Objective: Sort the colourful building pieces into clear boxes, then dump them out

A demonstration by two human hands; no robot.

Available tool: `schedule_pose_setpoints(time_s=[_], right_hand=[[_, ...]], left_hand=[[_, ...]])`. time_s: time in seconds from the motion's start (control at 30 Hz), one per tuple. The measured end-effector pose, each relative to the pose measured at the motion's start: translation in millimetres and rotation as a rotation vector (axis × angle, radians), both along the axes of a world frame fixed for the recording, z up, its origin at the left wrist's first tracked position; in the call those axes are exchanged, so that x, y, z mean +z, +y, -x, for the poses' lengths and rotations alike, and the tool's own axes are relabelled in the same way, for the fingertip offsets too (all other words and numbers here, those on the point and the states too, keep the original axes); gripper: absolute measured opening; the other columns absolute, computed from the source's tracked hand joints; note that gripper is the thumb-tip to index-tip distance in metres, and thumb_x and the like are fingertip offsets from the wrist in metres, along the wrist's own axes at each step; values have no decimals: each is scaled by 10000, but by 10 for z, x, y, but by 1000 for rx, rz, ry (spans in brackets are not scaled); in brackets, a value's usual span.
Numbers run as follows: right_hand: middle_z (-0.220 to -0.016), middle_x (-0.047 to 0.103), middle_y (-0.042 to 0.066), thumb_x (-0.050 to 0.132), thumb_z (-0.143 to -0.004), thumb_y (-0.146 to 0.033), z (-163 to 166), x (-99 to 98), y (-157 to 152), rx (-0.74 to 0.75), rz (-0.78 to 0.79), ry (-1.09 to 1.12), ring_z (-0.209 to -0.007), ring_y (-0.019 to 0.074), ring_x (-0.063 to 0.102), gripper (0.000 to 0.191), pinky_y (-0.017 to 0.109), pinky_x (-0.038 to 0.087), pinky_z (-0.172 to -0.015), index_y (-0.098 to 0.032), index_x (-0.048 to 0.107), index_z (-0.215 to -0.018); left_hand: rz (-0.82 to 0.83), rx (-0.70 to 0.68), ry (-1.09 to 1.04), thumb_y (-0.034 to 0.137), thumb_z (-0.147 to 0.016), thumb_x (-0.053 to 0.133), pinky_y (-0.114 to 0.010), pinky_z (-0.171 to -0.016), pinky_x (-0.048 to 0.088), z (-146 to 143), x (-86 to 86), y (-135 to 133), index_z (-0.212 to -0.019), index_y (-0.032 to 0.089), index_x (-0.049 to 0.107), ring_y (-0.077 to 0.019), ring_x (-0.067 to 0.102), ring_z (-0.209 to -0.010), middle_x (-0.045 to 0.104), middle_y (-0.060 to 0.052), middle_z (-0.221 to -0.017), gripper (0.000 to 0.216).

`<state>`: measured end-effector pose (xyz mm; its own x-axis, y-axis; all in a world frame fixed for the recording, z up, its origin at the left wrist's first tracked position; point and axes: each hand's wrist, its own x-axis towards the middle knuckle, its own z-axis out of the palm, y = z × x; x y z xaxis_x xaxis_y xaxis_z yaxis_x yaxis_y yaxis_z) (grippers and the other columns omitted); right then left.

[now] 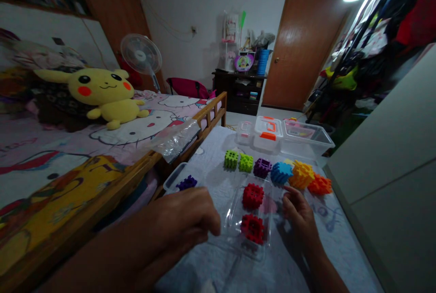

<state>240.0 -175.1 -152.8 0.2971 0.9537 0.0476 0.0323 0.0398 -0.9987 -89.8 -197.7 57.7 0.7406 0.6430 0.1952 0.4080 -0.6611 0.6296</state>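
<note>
My left hand [185, 216] is above the table's left side, fingers curled downward; whatever they may hold is hidden. Just right of it lies a clear plastic tray [235, 211] with a red toothed cube [253, 196] and a second red cube [252, 228] inside. Beyond the tray's right edge, my right hand [299, 213] has thumb and forefinger apart with nothing visible between them. Its fingertips are just short of a blue toothed block [281, 173]. Beside that block sit yellow-orange pieces [302, 175] and orange pieces [320, 185].
Green cubes [231, 160] and a purple cube [262, 167] continue the row leftward. A clear container [174, 178] holds dark purple pieces [187, 183]. Farther back stand a lidded box [268, 129] and an open clear bin [306, 143]. A wooden bed rail [211, 110] borders the left.
</note>
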Motion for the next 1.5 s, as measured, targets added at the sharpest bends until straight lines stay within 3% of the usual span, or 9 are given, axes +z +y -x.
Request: schedule_pose_setpoints(time_s=[0.13, 0.3, 0.4, 0.53, 0.73, 0.9, 1.03, 1.23, 1.5], right_hand=[[-848, 581, 17, 631, -831, -474, -65, 122, -116, 29, -141, -31, -693, 146, 523, 362, 259, 423, -590, -245, 626, -1111], [-808, 648, 37, 687, -780, -487, 72, 259, -235, 290, -174, 7, -657, 155, 557, 461, 267, 446, -576, -240, 605, -1161], [-693, 617, -6, 735, -760, -433, 174, 311, -248, 274, -43, 13, -574, 130, 538, 431, 241, 429, -522, -241, 587, -1116], [-601, 560, -56, 743, -736, -476, 261, 320, -226, 230, 99, 118, -439, 90, 441, 468, 201, 353, -403, -238, 544, -1086], [-536, 492, -104, 761, -695, -494, 332, 265, -182, 105, 169, 197, -372, 76, 404, 507, 183, 335, -336, -226, 519, -1050], [-505, 448, -123, 730, -725, -512, 309, 193, -168, 82, 217, 98, -363, 70, 373, 575, 174, 318, -329, -212, 484, -1150], [-511, 461, -121, 727, -721, -528, 291, 149, -161, 109, 238, 94, -367, 83, 390, 663, 191, 338, -334, -212, 445, -1231], [-519, 505, -97, 746, -685, -541, 303, 126, -152, 115, 260, 137, -385, 106, 465, 597, 213, 392, -348, -206, 519, -1124], [-546, 564, -83, 745, -731, -492, 311, 44, -144, 179, 271, 338, -349, 85, 456, 488, 196, 373, -347, -219, 502, -1055]], left_hand=[[260, -154, -3, 205, -944, 463, -225, -753, 436, -408, 129, 481, -964, 195, 560, -129, 540, -829, 597, -17, -917, 99], [562, -328, -100, 164, -866, 538, -217, -660, 400, -982, -137, 1123, -950, 172, 563, -101, 493, -715, 540, 20, -800, 88], [662, -298, -119, 113, -791, 573, -223, -630, 387, -1261, -403, 1374, -883, 171, 568, -97, 489, -641, 537, 35, -721, 109], [553, -73, -156, 82, -710, 594, -251, -619, 401, -1459, -718, 1523, -821, 174, 583, -130, 527, -622, 573, 17, -682, 145], [234, 243, -227, 124, -773, 541, -331, -895, 431, -1280, -1027, 1382, -945, 178, 633, -217, 582, -962, 645, -68, -991, 203], [333, 494, -245, 256, -843, 540, -381, -1006, 370, -925, -1410, 963, -1257, 161, 517, -252, 503, -1164, 562, -130, -1230, 425], [546, 651, -301, 383, -792, 627, -325, -852, 441, -787, -1682, 655, -1337, 145, 414, -210, 552, -982, 546, -104, -1147, 631], [793, 642, -489, 317, -795, 604, -218, -566, 373, -843, -1798, 533, -1018, 168, 546, -107, 487, -605, 485, 48, -697, 275], [941, 664, -628, 290, -703, 689, -197, -504, 323, -908, -1860, 567, -849, 169, 542, -92, 489, -539, 535, 45, -638, 240]])
